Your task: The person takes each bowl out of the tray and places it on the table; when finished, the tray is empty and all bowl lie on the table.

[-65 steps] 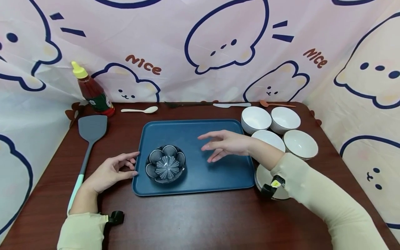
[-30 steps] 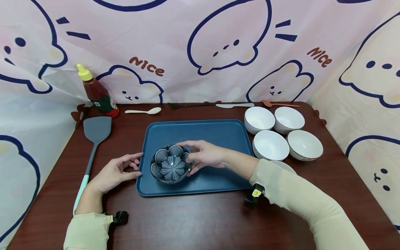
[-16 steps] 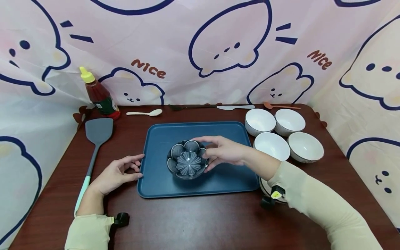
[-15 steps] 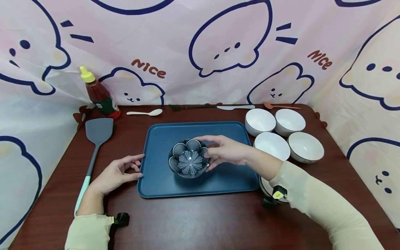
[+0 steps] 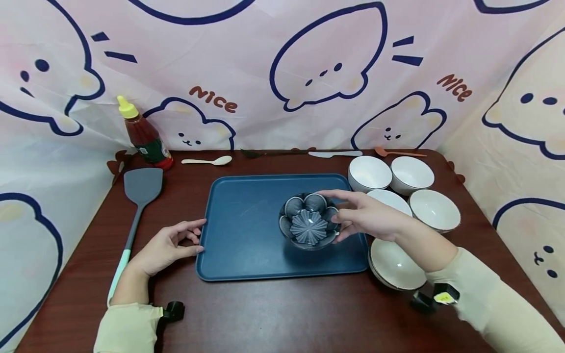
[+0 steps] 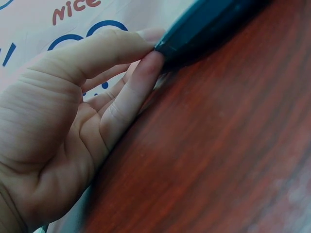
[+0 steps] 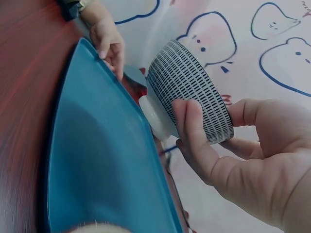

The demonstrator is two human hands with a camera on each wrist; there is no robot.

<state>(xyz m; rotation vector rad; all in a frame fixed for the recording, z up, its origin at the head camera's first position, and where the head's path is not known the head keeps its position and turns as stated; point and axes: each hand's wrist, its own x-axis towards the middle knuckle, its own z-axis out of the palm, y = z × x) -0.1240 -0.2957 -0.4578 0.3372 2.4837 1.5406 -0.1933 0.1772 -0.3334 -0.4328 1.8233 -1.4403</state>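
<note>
My right hand [image 5: 368, 214] grips the right side of a bowl [image 5: 308, 229], thumb and fingers on its wall near the rim. The bowl is dark inside with a petal pattern. In the right wrist view, black dashes cover its white outside, and its white foot shows above the tray. It hangs over the right half of the blue rectangular tray [image 5: 247, 226]. At the tray's left edge, my left hand [image 5: 165, 245] holds the rim with its thumb and fingertips. In the left wrist view these fingertips [image 6: 149, 62] lie right at the tray's edge.
Several white bowls [image 5: 369, 172] stand right of the tray, with stacked cream dishes [image 5: 397, 264] in front. A grey spatula [image 5: 143, 185] and a red sauce bottle [image 5: 147, 139] are at left. A cream spoon [image 5: 220, 160], white knife [image 5: 335, 154] and orange spoon [image 5: 399, 153] line the back.
My right hand reached in from the right, took hold of the bowl on the tray's left half, lifted it and carried it right. My left hand stays at the tray's rim.
</note>
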